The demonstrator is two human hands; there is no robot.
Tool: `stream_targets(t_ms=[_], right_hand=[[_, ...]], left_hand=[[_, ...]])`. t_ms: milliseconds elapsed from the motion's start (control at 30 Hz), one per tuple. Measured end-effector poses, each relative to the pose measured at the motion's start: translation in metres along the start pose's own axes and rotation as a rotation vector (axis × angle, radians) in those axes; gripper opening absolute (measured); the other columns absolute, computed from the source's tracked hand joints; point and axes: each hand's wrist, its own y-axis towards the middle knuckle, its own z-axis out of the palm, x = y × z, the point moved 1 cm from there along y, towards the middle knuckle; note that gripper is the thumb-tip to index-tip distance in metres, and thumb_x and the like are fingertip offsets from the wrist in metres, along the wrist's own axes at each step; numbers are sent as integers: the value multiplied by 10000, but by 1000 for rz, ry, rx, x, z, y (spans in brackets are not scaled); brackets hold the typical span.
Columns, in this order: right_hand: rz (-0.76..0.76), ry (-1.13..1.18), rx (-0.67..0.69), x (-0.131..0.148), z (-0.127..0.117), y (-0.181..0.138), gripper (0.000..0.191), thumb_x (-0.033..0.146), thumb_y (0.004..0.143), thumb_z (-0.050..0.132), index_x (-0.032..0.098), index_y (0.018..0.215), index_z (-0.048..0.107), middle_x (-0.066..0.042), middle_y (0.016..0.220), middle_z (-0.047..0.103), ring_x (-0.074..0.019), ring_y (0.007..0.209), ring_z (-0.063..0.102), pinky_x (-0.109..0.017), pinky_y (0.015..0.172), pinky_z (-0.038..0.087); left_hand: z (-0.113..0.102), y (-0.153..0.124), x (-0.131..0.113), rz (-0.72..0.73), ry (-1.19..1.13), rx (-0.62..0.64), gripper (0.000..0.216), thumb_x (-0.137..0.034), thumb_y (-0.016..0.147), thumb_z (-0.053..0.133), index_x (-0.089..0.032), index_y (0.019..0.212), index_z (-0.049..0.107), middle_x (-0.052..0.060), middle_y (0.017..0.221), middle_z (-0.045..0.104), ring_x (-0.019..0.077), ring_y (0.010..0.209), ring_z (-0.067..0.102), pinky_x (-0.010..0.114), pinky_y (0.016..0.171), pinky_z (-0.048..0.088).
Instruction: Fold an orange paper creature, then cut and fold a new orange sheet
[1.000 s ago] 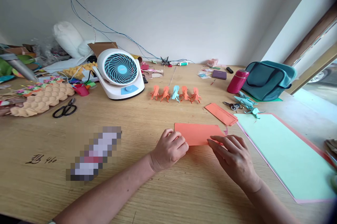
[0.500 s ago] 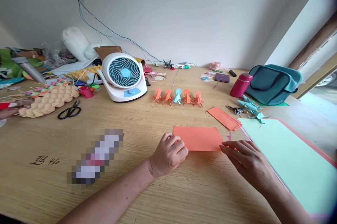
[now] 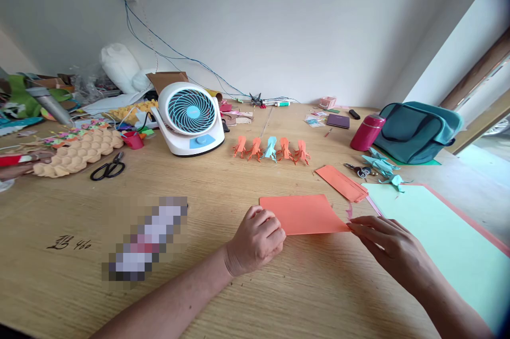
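Observation:
An orange sheet of paper (image 3: 303,214) is between my hands, above the wooden table (image 3: 207,307). My left hand (image 3: 257,238) is closed on its left edge, knuckles up. At the near right corner my right hand (image 3: 384,243) pinches the paper between thumb and fingers, and that corner is pulled out to the right and curved. Beyond the sheet lie several orange paper strips (image 3: 341,183). Farther back stands a row of folded paper figures (image 3: 271,149), one of them light blue, the others orange.
Pale green sheets (image 3: 434,243) lie at the right, with blue folded figures (image 3: 382,164), keys (image 3: 360,170), a pink bottle (image 3: 367,132) and a teal bag (image 3: 418,132) behind. A fan (image 3: 191,118), scissors (image 3: 107,167) and an egg tray (image 3: 82,153) stand left, beside another person's hand (image 3: 24,163).
My right hand has moved right and slightly nearer me, drawing the paper's near right corner along. My left hand keeps its hold on the left edge. The view has shifted slightly.

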Motion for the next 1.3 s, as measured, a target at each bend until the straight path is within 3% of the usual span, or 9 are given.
stream_targets(t_ms=[367, 933, 1300], right_hand=[[91, -2, 55, -8, 10, -7, 300, 267, 982, 423, 266, 1120, 689, -49, 1118, 709, -210, 916, 701, -322, 746, 571], [136, -46, 68, -10, 15, -9, 315, 250, 983, 412, 260, 1160, 672, -30, 1039, 737, -191, 843, 710, -301, 673, 562], [152, -59, 55, -14, 13, -10, 324, 246, 974, 418, 266, 1176, 671, -34, 1071, 733, -199, 863, 709, -287, 642, 551]], left_hand=[[7, -2, 4, -116, -164, 12, 132, -162, 889, 513, -188, 781, 584, 9, 731, 592, 157, 746, 503, 314, 715, 378], [12, -4, 7, -116, -208, 68, 117, -149, 872, 544, -188, 767, 580, 1, 715, 582, 149, 732, 505, 297, 702, 380], [10, -3, 4, -145, -257, 24, 144, -167, 892, 533, -180, 761, 592, 0, 709, 598, 144, 719, 498, 296, 699, 380]])
